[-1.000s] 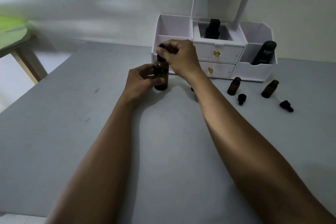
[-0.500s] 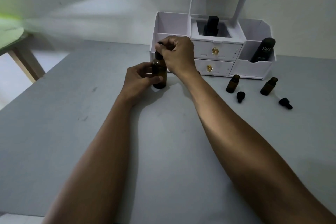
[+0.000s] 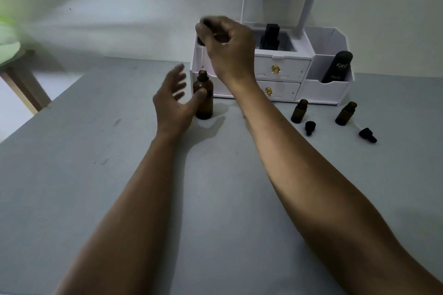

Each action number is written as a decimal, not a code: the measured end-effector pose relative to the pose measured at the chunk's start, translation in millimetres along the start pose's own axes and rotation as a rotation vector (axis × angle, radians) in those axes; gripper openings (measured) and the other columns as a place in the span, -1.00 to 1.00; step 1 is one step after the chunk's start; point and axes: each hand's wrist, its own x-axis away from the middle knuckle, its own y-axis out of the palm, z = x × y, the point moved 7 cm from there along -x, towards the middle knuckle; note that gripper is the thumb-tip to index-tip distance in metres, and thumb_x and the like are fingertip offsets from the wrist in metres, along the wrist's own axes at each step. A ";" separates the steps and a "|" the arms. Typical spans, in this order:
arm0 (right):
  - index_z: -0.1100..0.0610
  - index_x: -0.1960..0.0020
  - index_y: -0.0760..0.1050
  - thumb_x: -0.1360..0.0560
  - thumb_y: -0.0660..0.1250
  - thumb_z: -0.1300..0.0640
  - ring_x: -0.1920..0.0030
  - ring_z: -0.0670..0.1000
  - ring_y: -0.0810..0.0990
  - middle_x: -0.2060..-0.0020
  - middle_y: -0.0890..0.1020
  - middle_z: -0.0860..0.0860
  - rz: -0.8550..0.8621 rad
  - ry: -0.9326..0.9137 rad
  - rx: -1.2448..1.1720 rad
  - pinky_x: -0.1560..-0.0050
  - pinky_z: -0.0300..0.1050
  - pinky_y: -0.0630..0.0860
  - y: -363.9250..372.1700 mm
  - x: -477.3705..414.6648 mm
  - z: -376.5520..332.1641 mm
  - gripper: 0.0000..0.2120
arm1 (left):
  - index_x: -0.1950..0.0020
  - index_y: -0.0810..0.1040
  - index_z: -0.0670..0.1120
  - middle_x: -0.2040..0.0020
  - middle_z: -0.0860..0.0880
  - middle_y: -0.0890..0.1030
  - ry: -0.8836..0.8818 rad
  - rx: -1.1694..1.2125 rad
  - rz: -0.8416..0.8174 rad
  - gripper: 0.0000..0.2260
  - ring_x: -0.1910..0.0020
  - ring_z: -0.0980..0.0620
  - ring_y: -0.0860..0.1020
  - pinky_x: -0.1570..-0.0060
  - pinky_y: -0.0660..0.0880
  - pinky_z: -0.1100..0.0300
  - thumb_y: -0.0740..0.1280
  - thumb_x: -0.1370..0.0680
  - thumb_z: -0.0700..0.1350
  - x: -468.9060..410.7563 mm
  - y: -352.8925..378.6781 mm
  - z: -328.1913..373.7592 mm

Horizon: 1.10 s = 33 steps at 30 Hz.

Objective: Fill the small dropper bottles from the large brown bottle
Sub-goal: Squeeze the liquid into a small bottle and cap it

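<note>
The large brown bottle (image 3: pixel 204 98) stands upright and uncapped on the grey table (image 3: pixel 96 175), in front of the white organizer. My left hand (image 3: pixel 173 103) is open beside it, fingers spread, thumb tip touching the bottle's side. My right hand (image 3: pixel 227 47) is raised above the bottle, fingers closed on its black cap (image 3: pixel 201 40), which is mostly hidden. Two small brown dropper bottles (image 3: pixel 299 111) (image 3: pixel 346 113) stand open to the right. A black dropper cap (image 3: pixel 310 127) lies by the first and another dropper cap (image 3: pixel 368 135) by the second.
A white desk organizer (image 3: pixel 318 88) with two gold-knobbed drawers stands against the wall. It holds a black "Kahf" tube (image 3: pixel 337 67) on the right and a black item (image 3: pixel 271 37) in its middle well. A wooden table leg (image 3: pixel 21 86) shows at far left.
My right hand has lifted the cap off the large bottle and risen above it. My left hand has let go of the bottle and opened.
</note>
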 end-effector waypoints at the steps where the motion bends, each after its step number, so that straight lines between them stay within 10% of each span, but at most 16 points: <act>1: 0.23 -0.02 0.68 -0.52 0.44 0.16 0.19 -0.10 0.70 0.20 0.73 -0.01 0.025 -0.021 -0.021 0.05 -0.11 0.67 -4.7 -3.2 -6.0 -0.84 | -0.39 0.49 -0.07 -0.18 -0.03 0.62 0.098 -0.031 0.122 -0.46 -0.12 0.09 0.61 -0.05 0.60 0.17 0.50 -0.46 0.02 3.0 -5.0 12.9; 4: 0.31 -0.06 0.65 -0.52 0.42 0.21 0.15 -0.05 0.72 0.16 0.73 0.08 0.125 -0.099 -0.076 0.04 -0.10 0.68 -23.7 -10.6 -22.6 -0.82 | -0.21 0.55 -0.22 0.03 -0.12 0.62 0.364 -0.099 0.361 -0.63 0.08 -0.03 0.59 0.15 0.55 0.07 0.49 -0.46 -0.11 16.5 -9.0 53.8; 8: 0.38 -0.16 0.57 -0.54 0.37 0.29 0.11 -0.03 0.72 0.11 0.70 0.13 0.210 -0.090 -0.220 0.00 -0.05 0.68 -61.8 -17.4 -22.2 -0.77 | -0.04 0.59 -0.25 0.21 -0.16 0.56 0.499 -0.040 0.239 -0.82 0.29 -0.05 0.53 0.26 0.50 0.09 0.44 -0.46 -0.26 35.4 21.2 83.3; 19: 0.06 0.12 0.68 -0.51 0.45 0.20 0.16 -0.07 0.73 0.27 0.72 -0.08 0.065 0.179 -0.039 0.10 -0.21 0.64 -141.8 -19.4 22.6 -0.93 | -0.51 0.38 -0.04 -0.39 -0.04 0.52 -0.240 0.043 -0.258 -0.41 -0.37 0.05 0.45 -0.29 0.43 0.16 0.48 -0.51 -0.16 44.4 102.3 33.2; 33: 0.21 -0.03 0.68 -0.50 0.47 0.20 0.14 -0.01 0.75 0.16 0.73 0.02 -0.036 0.324 -0.043 0.00 0.04 0.69 -118.2 -4.6 60.0 -0.86 | -0.41 0.51 -0.15 -0.26 -0.07 0.63 -0.321 0.039 -0.373 -0.48 -0.18 0.08 0.58 -0.21 0.46 0.32 0.52 -0.46 -0.22 36.1 109.5 16.5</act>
